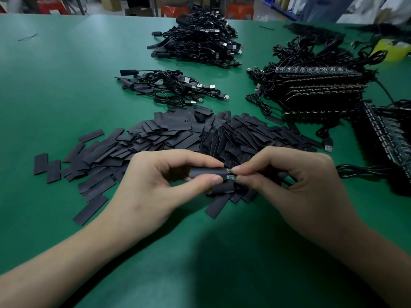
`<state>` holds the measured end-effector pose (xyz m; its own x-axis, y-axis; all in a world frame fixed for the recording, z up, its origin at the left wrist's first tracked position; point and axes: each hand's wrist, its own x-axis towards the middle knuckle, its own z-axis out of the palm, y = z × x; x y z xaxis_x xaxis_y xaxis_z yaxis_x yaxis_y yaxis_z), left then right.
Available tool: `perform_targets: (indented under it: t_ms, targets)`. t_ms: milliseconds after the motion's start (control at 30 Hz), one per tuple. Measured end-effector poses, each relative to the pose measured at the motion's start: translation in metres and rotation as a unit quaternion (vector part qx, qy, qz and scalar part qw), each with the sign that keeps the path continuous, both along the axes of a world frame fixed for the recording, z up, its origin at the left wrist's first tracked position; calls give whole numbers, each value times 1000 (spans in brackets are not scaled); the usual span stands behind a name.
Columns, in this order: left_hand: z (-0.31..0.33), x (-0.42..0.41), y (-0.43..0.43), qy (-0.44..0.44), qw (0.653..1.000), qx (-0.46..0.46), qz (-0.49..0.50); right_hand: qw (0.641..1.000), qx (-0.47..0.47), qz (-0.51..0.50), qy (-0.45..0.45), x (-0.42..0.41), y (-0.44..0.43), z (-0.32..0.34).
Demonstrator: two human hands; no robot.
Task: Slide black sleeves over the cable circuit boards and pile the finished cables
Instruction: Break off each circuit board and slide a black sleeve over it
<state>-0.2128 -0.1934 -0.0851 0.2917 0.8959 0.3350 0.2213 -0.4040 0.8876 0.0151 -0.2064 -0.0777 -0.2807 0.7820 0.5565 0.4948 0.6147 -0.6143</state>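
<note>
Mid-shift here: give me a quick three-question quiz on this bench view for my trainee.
1. True or false: the circuit board pinched by the right hand is already fully inside the black sleeve.
2. The left hand has its grip on: A) the black sleeve B) a USB plug C) nothing.
3. Fill in: the loose sleeves lie heaped on the ___ table.
Key: 1 false; 2 A; 3 green.

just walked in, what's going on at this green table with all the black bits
A person is sleeving a circuit board. The left hand pinches a black sleeve; the right hand pinches the board's exposed end at the sleeve's mouth. Behind the hands lie heaped loose sleeves, finished cables farther back.
</note>
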Motion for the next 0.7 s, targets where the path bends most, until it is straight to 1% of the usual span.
perform_targets:
  t_ms: [367,533,700]
  targets:
    - [4,3,-2,-18,1000,-23,3,1000,7,7,7,-3,-1,-1]
    - [8,7,-3,-93,992,-73,-37,1000,11,7,8,-1,0,1]
    - [8,7,-2,-120,986,-106,-47,999,32,11,-27,3,1,1]
